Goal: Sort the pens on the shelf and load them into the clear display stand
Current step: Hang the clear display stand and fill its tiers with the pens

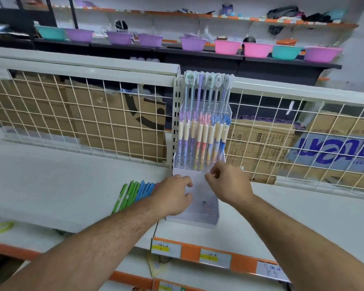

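Our left hand (pixel 172 194) grips the left wall of the clear stand (pixel 206 219) on the shelf (pixel 51 185). Our right hand (pixel 229 181) curls at its ledge, and we cannot tell whether it holds anything. The loose pens (pixel 135 192) just left look light, stiff and slick, so we would pinch them mid-barrel.

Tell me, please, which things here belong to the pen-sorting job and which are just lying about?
Job: clear display stand, standing pens inside, loose pens on the shelf, left hand, right hand.
Lying about: plastic basins, cardboard boxes, wire grid, price labels.
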Demonstrator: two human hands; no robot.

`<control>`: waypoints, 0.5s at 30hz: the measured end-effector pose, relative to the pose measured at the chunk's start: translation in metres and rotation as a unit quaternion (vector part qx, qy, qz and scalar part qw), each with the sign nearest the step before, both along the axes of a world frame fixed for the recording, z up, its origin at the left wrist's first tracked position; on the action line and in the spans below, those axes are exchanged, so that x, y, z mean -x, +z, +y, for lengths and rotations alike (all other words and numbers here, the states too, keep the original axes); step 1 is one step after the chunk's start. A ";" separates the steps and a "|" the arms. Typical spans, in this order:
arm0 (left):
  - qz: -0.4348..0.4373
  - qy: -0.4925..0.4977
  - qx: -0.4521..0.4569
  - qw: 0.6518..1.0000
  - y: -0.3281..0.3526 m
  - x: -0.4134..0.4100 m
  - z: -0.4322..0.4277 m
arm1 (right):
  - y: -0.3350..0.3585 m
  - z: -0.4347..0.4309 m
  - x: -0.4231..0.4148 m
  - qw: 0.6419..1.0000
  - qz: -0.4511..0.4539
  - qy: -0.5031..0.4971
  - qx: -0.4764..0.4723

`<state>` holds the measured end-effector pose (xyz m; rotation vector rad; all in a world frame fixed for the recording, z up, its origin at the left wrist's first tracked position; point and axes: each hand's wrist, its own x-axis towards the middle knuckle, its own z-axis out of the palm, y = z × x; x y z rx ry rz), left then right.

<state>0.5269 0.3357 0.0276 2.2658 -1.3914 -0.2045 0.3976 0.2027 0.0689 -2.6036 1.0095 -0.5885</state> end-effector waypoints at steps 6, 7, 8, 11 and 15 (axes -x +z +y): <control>0.008 0.038 -0.012 0.999 -0.007 0.003 0.022 | -0.029 0.017 -0.003 0.997 0.018 0.066 -0.019; 0.006 0.042 -0.017 0.999 -0.008 0.002 0.026 | -0.032 0.019 -0.005 0.997 0.019 0.073 -0.019; 0.004 0.047 -0.022 0.999 -0.010 0.000 0.030 | -0.035 0.022 -0.008 0.996 0.020 0.079 -0.022; 0.003 0.056 -0.027 0.998 -0.017 -0.009 0.044 | -0.040 0.036 -0.016 0.995 0.018 0.094 -0.035; 0.000 0.069 -0.021 0.997 -0.023 -0.031 0.065 | -0.046 0.061 -0.033 0.993 0.015 0.106 -0.040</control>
